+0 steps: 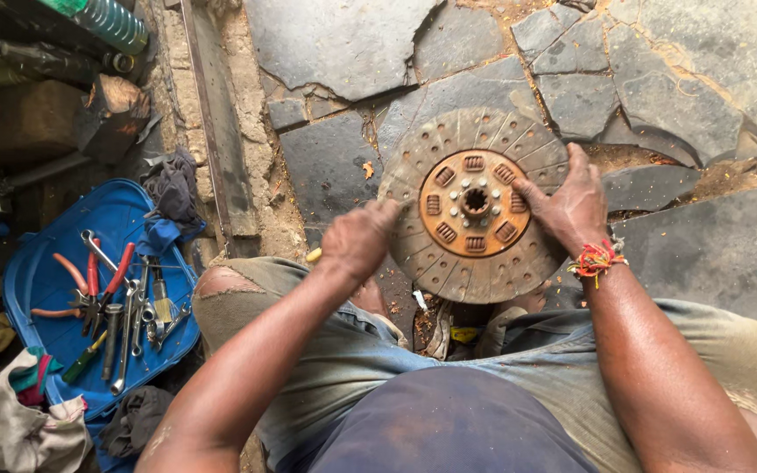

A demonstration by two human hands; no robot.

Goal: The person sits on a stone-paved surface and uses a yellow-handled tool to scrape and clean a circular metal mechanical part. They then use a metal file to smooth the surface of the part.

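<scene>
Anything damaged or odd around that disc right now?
The clutch disc looks rusty at its hub and worn on its grey facing. The stone floor beneath is cracked into pieces. Tools lie jumbled in the blue lid.

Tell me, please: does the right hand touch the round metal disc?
Touching. The head view shows the right hand lying on the round metal disc, with its fingers spread over the rusty centre plate.

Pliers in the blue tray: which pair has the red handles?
The red-handled pliers lie in the middle of the blue tray; the orange-handled pair lies to their left.
</scene>
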